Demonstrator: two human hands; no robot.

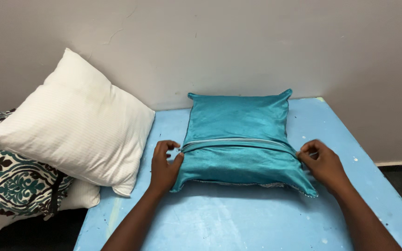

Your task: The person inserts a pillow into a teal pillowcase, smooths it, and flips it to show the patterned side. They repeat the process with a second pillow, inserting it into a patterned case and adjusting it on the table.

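Pinching opposite ends of the teal cushion's [238, 135] zipper [236, 142], left hand [164, 167] and right hand [323, 162] hide the slider.

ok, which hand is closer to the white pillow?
Left. The left hand grips the left end of the teal cushion, just right of the white pillow. The right hand pinches the cushion's far right end.
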